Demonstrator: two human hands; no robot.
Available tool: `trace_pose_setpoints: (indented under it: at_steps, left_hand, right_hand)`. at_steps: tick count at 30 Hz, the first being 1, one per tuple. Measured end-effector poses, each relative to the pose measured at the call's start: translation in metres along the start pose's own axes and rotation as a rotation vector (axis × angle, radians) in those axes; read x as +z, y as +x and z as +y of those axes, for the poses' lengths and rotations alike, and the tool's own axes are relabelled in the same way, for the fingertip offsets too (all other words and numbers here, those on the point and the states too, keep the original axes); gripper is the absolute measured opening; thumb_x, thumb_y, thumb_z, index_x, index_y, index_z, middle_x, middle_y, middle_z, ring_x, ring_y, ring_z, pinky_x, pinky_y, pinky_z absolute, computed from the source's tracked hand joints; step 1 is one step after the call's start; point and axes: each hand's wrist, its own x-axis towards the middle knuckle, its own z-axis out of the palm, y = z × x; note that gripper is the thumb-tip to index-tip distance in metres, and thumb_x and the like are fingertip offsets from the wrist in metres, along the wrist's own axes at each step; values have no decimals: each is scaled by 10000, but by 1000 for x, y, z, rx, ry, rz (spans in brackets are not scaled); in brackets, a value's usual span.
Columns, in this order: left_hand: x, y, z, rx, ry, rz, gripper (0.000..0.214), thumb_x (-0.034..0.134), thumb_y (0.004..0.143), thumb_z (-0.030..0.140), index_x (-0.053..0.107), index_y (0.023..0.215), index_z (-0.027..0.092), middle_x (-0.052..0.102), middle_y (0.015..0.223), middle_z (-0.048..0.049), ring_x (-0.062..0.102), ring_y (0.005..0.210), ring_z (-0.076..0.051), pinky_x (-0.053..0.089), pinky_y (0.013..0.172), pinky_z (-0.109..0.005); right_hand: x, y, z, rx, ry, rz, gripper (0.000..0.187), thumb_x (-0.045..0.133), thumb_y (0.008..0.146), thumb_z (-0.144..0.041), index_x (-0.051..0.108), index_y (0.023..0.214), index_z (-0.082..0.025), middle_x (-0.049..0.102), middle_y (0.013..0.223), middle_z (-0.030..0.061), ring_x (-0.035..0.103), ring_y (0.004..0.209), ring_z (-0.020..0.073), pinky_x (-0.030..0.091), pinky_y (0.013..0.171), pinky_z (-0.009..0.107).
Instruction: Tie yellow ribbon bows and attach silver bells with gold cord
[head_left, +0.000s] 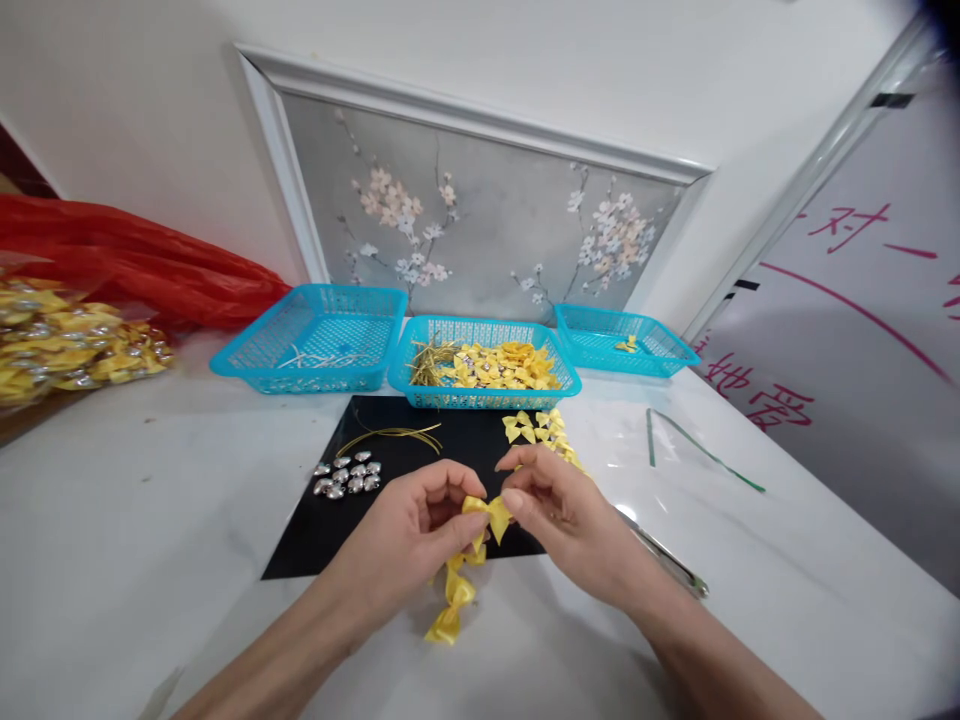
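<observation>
Far left: bundle of yellow bows with silver bits [75, 340], in clear plastic; red plastic sheeting [135, 255] just behind.
Left basket: blue, openwork [322, 380], a few thin pale strips inside.
Silver beads: small cluster [349, 475] at the left edge of a black mat [300, 540], which lies on the white worktop [150, 510].
Gold ties: several thin lengths [390, 432] loose on the mat, above the beads.
Left hand: [424, 515] thumb and forefinger closed on the left wing of a yellow bow [498, 520].
Lower bow: another [454, 600] below the left hand, near the mat's front edge; cannot tell if it is joined to the held one.
Held bow: between both hands, over the front of the mat. Step, as I judge it: adjusting or spreading the wings. Next move seems to call for a light, steady pinch, knot kept uncrushed.
Middle basket: blue [487, 401], gold ties at left, heaped yellow bows at right.
Loose bows: group [525, 428] on the mat's right side, partly behind the right hand.
Right hand: [566, 515] fingers curled, thumb against the right wing, apparently pinching it; far fingertips partly hidden.
Right basket: blue [630, 363], few yellow pieces.
Metal tool: slim [667, 560], beside right forearm; type unclear.
Green strip: bent length [705, 447], far right.
</observation>
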Motion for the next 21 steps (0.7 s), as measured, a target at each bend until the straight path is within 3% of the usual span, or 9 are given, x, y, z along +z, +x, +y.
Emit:
trace_pose_setpoints:
  at_steps: [5,11,15,18,21]
  left_hand:
    - [0,-1,-1,-22,10,29,173,649,806,324,595,761,166,603,649,28,513,593,-98,392,551,-207]
    - [4,-1,-8,-99,-184,142,169,679,782,303,627,710,159,627,637,13,549,599,-98,441,597,-212]
    - [4,0,-8,-109,-157,151,178,689,785,348,666,843,181,679,759,-3,626,712,-123,502,700,-234]
    - [3,1,-4,-90,-162,247,271,681,787,372,635,996,206,706,901,-23,666,808,-156,534,746,-268]
    - [1,2,-2,-57,-133,287,256,669,790,365,637,977,194,708,886,-24,666,762,-144,541,728,-257]
  right_hand:
    - [7,0,-1,-3,15,63,161,547,860,-193,530,1018,-215,540,666,-52,473,606,107,349,560,232]
    - [8,3,3,-17,64,142,151,550,853,-206,509,997,-226,501,653,-64,458,592,107,351,557,237]
    - [-16,6,5,31,64,45,242,549,834,-211,481,1066,-207,559,670,-47,494,610,117,375,586,247]
    - [-42,6,8,99,-37,50,282,564,820,-230,482,1088,-201,555,647,-54,478,592,114,365,582,242]
    - [-59,4,13,206,-179,-73,307,575,787,-196,499,1084,-210,597,655,-48,507,612,121,383,594,239]
